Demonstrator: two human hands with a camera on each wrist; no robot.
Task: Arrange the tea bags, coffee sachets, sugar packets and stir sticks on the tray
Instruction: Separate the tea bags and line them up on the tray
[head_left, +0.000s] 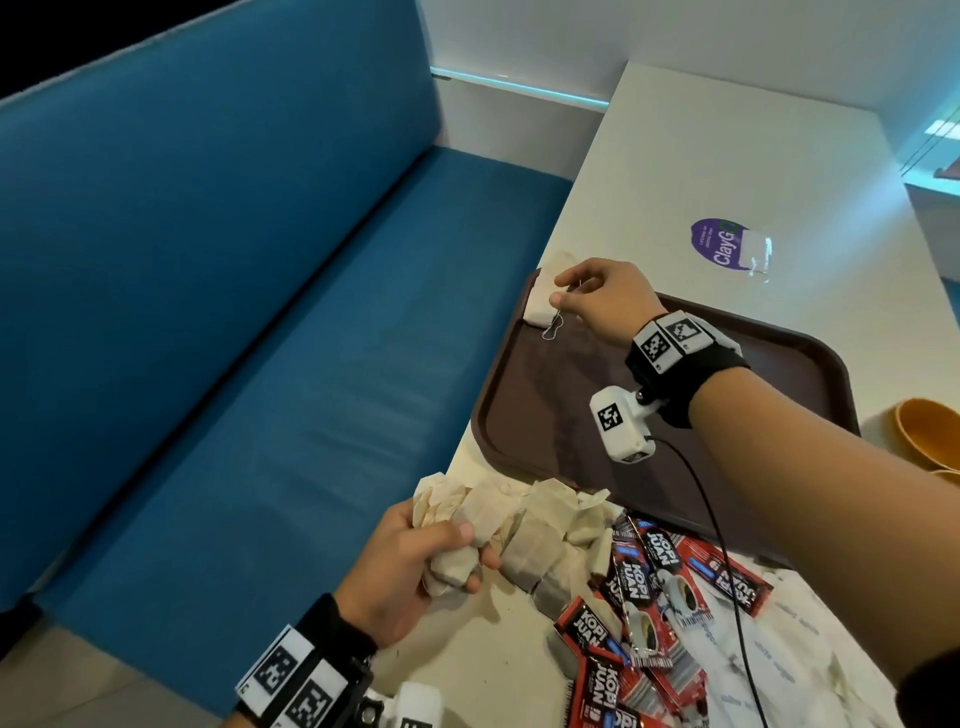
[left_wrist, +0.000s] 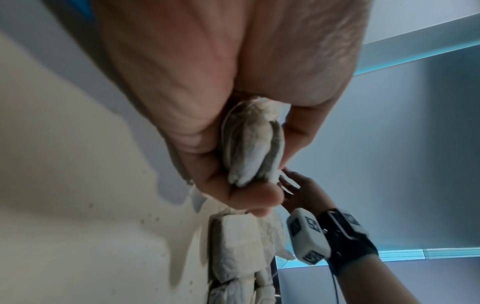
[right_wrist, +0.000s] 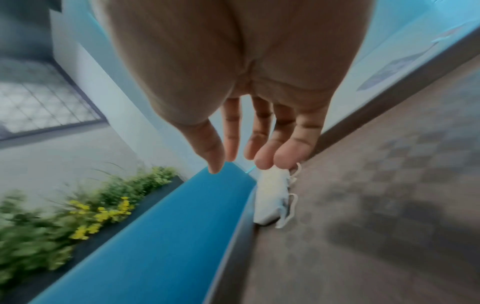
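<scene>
In the head view the right hand (head_left: 597, 296) is over the upper left corner of the brown tray (head_left: 779, 374). Its fingers (right_wrist: 291, 152) are stretched out, with the tips touching a white tea bag (head_left: 537, 306) lying in that corner. Lower in the frame, the left hand (head_left: 410, 566) grips a bunch of tea bags (head_left: 457, 564) with curled fingers, beside a heap of tea bags (head_left: 545, 540) and red coffee sachets (head_left: 644, 597) on the desk (head_left: 727, 156).

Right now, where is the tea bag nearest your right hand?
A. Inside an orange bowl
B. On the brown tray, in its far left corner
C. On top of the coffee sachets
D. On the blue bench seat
B: the head view shows the tea bag lying in the far left corner of the brown tray, with the right hand just above it, fingers straight.
</scene>
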